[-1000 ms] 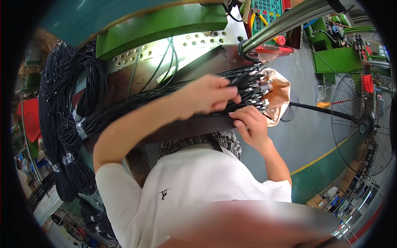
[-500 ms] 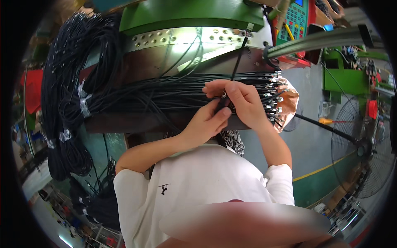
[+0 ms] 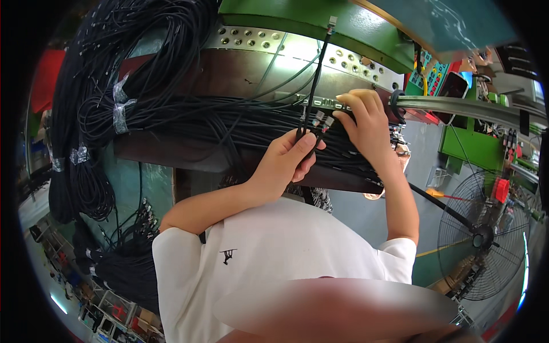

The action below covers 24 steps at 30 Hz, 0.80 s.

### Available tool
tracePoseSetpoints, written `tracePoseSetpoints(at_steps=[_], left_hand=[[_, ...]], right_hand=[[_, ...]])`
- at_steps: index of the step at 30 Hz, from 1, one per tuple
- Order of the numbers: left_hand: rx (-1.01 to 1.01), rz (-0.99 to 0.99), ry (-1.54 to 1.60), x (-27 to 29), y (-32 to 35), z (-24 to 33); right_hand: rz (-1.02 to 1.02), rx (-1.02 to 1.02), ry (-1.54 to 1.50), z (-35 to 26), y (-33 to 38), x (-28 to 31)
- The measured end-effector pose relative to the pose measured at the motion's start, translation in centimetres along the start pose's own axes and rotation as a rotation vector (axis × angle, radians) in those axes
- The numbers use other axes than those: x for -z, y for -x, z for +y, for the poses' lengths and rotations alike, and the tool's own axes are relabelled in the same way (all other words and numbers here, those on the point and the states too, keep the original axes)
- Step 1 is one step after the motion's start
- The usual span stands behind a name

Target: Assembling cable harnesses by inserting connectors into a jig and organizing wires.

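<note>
Several thin black cables with small metal connectors (image 3: 328, 122) on their ends are gripped by my left hand (image 3: 287, 159), its thumb pressed across them. One longer black cable (image 3: 313, 86) rises from beside that hand towards the green machine, ending in a silver connector (image 3: 332, 23). My right hand (image 3: 369, 123) is raised to the right, thumb and curved fingers apart. Its fingertips are nearest the right end of a pale slotted strip (image 3: 323, 102); whether they touch it is unclear. Beneath both hands runs a wide bundle of black cables (image 3: 229, 117).
A green machine (image 3: 274, 16) with a perforated metal plate (image 3: 251, 38) stands at the back. Large coils of black cable (image 3: 86, 131), tied with clear wrap (image 3: 119, 117), hang at the left. A metal arm (image 3: 452, 103) reaches in from the right, above a floor fan (image 3: 483, 235).
My hands have separated: the right moved up and right, its fingers now apart. The left still grips cables, whose connector ends now show. The whole view has turned.
</note>
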State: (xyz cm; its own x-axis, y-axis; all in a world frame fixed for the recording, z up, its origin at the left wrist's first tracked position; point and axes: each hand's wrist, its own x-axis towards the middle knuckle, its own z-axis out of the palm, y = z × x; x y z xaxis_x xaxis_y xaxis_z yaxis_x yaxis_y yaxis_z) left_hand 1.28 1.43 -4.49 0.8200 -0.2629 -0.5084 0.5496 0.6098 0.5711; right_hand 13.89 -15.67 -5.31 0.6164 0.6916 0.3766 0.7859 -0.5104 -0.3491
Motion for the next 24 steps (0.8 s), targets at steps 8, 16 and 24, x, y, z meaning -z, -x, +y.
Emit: tracePoseSetpoints(at_steps=[8, 16, 24], left_hand=[[0.034, -0.049, -0.134, 0.7, 1.1, 0.6], [-0.261, 0.02, -0.151, 2.2, 1.5, 1.9], [-0.126, -0.051, -0.031, 2.5, 0.6, 2.1]], right_hand=[[0.118, 0.28, 0.175, -2.0, -0.4, -0.3], [0.059, -0.177, -0.322, -3.6, -2.3, -3.1], [0.054, -0.11, -0.218, -3.7, -3.0, -3.5]])
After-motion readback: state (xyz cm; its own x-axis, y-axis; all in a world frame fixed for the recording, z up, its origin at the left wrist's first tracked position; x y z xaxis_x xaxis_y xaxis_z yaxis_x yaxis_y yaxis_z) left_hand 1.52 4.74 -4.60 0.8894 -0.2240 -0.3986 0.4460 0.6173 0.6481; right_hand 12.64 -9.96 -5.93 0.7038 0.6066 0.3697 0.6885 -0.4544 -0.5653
